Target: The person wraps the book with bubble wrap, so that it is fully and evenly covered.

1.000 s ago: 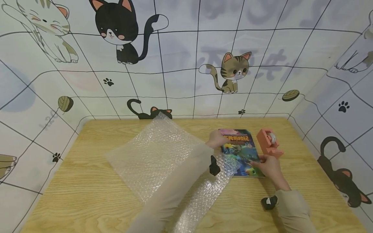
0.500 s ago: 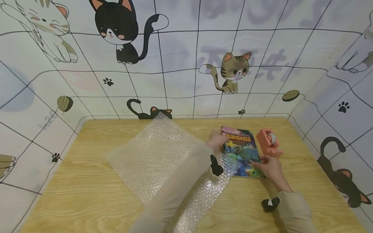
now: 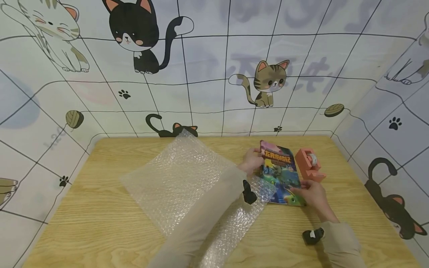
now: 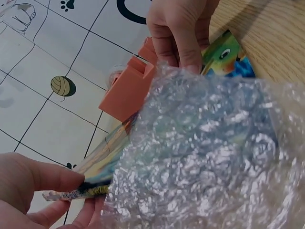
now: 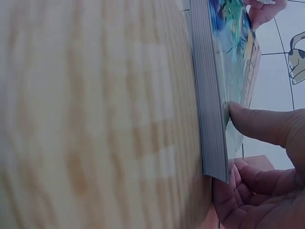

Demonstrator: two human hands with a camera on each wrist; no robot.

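Note:
A colourful paperback book (image 3: 279, 173) stands tilted at the right of the table, its far end lifted. My left hand (image 3: 252, 160) pinches its left edge near the far corner, thumb on the cover and fingers beneath, as the left wrist view shows. With my right hand (image 3: 313, 194) I grip the near right corner; in the right wrist view the thumb lies on the cover and the fingers curl under the page block (image 5: 209, 95). A sheet of bubble wrap (image 3: 181, 171) lies flat to the left, and a corner of it overlaps the book's lower left part.
A coral-pink tape dispenser (image 3: 309, 164) with a roll of clear tape stands just right of the book, close to my right hand. The wooden table (image 3: 100, 208) meets a cat-patterned backdrop (image 3: 207, 74) at the back and sides.
The book's far end has risen and shifted slightly right, with my left hand lifting its edge. My right hand has moved only slightly. The bubble wrap and tape dispenser have stayed put.

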